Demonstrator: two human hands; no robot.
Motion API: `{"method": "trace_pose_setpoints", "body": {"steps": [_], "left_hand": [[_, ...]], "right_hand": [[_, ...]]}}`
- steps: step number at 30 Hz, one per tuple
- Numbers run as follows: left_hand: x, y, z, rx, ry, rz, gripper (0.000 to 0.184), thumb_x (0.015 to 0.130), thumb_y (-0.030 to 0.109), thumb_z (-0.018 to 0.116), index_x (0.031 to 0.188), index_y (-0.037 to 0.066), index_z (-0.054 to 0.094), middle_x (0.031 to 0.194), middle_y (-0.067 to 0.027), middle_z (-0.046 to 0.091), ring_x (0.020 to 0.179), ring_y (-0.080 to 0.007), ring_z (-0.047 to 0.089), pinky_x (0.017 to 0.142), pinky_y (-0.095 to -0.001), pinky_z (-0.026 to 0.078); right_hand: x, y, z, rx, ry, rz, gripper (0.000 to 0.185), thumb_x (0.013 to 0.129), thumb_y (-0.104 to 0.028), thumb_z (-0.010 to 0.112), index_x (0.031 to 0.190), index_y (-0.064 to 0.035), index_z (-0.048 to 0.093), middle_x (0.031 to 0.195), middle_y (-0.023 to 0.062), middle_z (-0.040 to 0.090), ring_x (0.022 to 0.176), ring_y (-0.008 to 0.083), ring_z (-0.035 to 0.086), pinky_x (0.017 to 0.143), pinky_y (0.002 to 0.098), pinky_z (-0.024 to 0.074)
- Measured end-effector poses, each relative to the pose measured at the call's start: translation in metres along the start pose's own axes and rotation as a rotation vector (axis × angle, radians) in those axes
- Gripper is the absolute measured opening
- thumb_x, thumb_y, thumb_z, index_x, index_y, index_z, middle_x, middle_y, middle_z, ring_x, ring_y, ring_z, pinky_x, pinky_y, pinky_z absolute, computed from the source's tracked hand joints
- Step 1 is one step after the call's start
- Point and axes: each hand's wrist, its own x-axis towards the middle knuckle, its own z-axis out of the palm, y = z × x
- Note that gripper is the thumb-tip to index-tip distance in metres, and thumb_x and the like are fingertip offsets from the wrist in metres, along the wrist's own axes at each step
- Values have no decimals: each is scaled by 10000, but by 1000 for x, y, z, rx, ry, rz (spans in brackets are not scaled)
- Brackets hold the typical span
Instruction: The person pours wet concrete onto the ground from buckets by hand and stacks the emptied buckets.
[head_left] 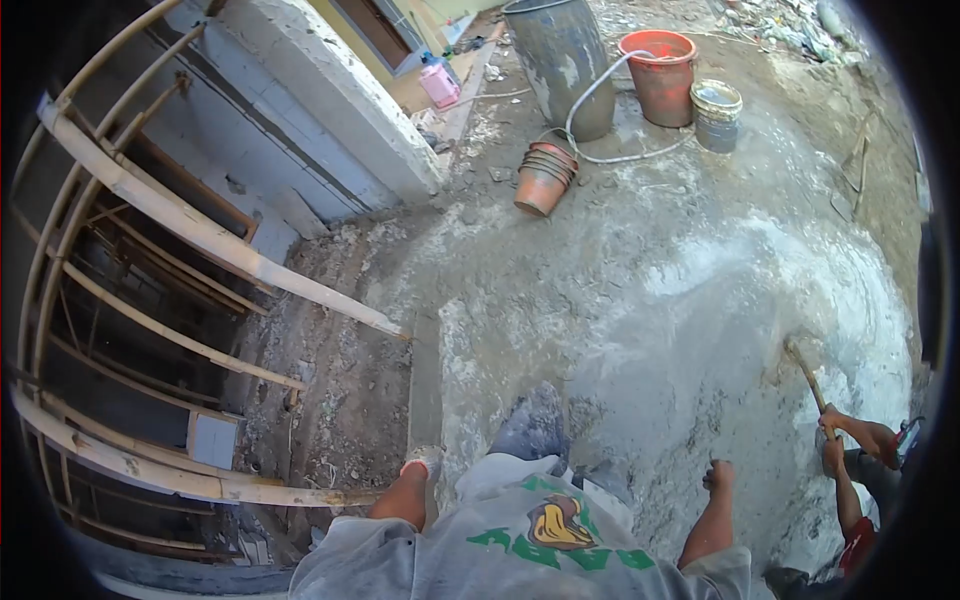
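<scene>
My left hand (424,461) hangs low on the left side of my body, over a narrow concrete edge (426,380). It looks pale and dusty, and its fingers are too blurred to make out. To the right of my shirt, my right hand (718,475) is curled into a fist above the wet grey cement mix (660,370). Nothing shows in it. A dusty grey trouser leg (532,424) of mine reaches forward between the two hands.
At right, a co-worker's hands (834,440) grip a wooden tool handle (806,375), its head in the mix. Ahead stand stacked buckets (546,178), a grey barrel (562,70), a red tub (658,80) with a hose (630,160), and a small pail (717,115). Bamboo poles (230,250) cross the left.
</scene>
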Motion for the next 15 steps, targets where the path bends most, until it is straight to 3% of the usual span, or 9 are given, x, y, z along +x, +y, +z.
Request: {"method": "trace_pose_setpoints", "body": {"steps": [1, 3, 7, 10, 12, 15], "left_hand": [[-4, 20, -22, 30, -13, -5, 394, 900, 300, 377, 1181, 137, 599, 1245, -112, 561, 1136, -300, 547, 962, -427, 418], [1, 61, -62, -185, 7, -153, 425, 915, 348, 357, 1195, 128, 590, 1236, -125, 566, 1145, -312, 536, 970, -415, 408], [76, 108, -107, -397, 100, -168, 466, 914, 399, 371, 1189, 92, 589, 1216, -150, 574, 1143, -335, 529, 971, -411, 402], [151, 144, -155, -488, 164, -63, 497, 895, 434, 414, 1177, 65, 591, 1187, -169, 590, 1119, -344, 542, 955, -407, 406], [214, 171, -198, -728, 191, -79, 506, 879, 449, 449, 1170, 62, 593, 1162, -165, 605, 1091, -329, 563, 941, -397, 409], [350, 218, -250, -759, 44, -156, 566, 881, 491, 433, 1222, 59, 563, 1208, -182, 573, 1131, -354, 528, 959, -395, 391]], "right_hand": [[-24, -24, 0, 27, 43, 2, 95, 810, -124, 512, 775, -39, 485, 639, 103, 495, 467, 217, 502, 390, 361, 375], [16, -21, 0, -73, 5, -46, 93, 809, -114, 528, 855, -36, 506, 677, 105, 530, 485, 214, 528, 400, 356, 397], [17, -75, 41, -84, 100, 24, 116, 811, -128, 547, 871, -31, 524, 684, 101, 548, 509, 211, 557, 415, 341, 414], [52, -107, 93, -166, 31, 11, 137, 817, -141, 551, 884, -22, 541, 691, 100, 555, 518, 206, 563, 426, 330, 424], [73, -140, 139, -178, 3, 31, 176, 812, -148, 564, 920, -9, 549, 702, 98, 567, 521, 204, 564, 430, 333, 430], [106, -198, 218, -204, 9, 100, 202, 801, -171, 594, 898, 4, 564, 699, 96, 579, 524, 200, 568, 450, 331, 447]]}}
